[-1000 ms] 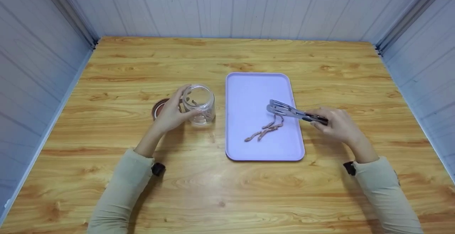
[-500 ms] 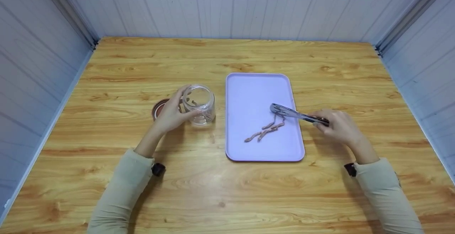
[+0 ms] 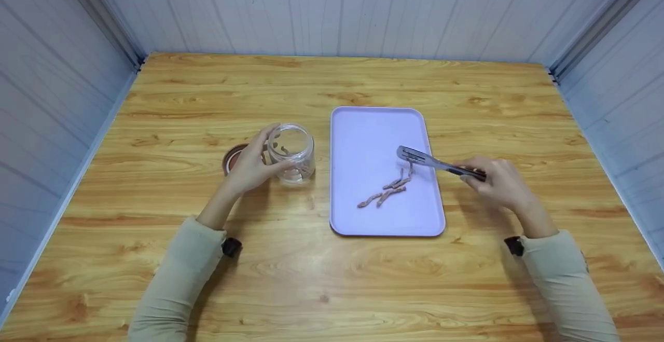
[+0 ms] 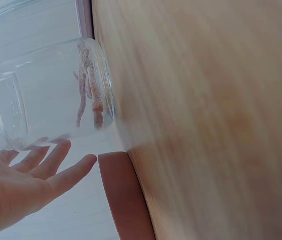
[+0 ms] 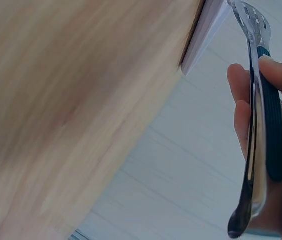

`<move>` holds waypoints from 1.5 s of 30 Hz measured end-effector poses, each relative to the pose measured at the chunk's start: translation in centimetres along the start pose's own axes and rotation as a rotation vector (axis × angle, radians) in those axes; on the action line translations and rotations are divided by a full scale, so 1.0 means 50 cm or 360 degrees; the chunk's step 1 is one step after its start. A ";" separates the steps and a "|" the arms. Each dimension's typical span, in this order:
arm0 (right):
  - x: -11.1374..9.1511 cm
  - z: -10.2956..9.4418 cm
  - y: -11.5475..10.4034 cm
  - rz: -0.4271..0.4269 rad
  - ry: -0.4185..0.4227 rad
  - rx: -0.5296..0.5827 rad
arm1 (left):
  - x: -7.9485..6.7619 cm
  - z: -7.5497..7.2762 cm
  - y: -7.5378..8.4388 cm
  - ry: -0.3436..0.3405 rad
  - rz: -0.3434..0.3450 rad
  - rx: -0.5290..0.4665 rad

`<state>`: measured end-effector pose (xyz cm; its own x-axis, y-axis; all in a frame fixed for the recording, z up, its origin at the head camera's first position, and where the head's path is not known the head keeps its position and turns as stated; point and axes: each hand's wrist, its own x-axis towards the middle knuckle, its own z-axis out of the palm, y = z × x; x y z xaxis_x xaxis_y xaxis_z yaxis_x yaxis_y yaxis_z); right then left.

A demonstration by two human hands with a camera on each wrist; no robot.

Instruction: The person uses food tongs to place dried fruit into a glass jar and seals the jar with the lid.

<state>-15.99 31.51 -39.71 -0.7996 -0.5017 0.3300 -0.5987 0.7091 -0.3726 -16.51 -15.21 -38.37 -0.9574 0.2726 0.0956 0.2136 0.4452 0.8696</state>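
Observation:
My left hand point(image 3: 254, 168) holds a clear jar point(image 4: 46, 90) upright on the table, thumb and fingers on opposite sides of it. The jar's mouth is uncovered, and several thin brown root-like pieces point(image 4: 95, 92) lie at its bottom. With my right hand point(image 3: 500, 183) I grip metal tongs point(image 5: 260, 115) by their dark handles. The slotted tips are squeezed together over a lilac tray point(image 3: 368, 129). A thin brown twisted strip point(image 3: 411, 171) reaches down from the tips. Several similar pieces point(image 3: 391, 192) lie crossed on the tray below.
A reddish-brown lid point(image 3: 228, 159) rests on the table left of the jar, partly behind my left hand. The wood-grain table point(image 3: 321, 274) is bounded by pale panel walls point(image 3: 363, 10) at the back and sides.
The tongs have closed over the brown strips and risen slightly, drawing a strip's upper end apart from the others. My right hand has shifted slightly right. The left hand and jar stay put.

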 end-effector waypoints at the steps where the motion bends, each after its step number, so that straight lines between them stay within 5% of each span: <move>1: 0.001 -0.002 0.000 -0.0010 0.0012 0.0000 | -0.003 -0.001 0.011 0.0000 -0.0006 0.0001; 6: 0.009 -0.010 -0.005 -0.0061 0.0057 0.0009 | -0.010 -0.003 0.028 -0.0005 -0.0009 0.0019; 16: 0.029 -0.031 -0.017 -0.0099 0.0113 -0.0031 | 0.015 0.004 -0.050 0.0024 0.0016 0.0058; 28: 0.052 -0.040 -0.028 -0.0223 0.0241 -0.0068 | 0.015 0.005 -0.049 0.0028 0.0013 0.0072; 45: 0.121 -0.036 -0.074 -0.0303 0.0254 -0.0007 | 0.014 0.005 -0.045 0.0021 0.0009 0.0064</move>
<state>-18.52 26.72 -34.78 -0.6547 -0.5423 0.5266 -0.7374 0.6114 -0.2871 -17.61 -15.81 -40.39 -0.9586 0.2638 0.1072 0.2265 0.4778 0.8488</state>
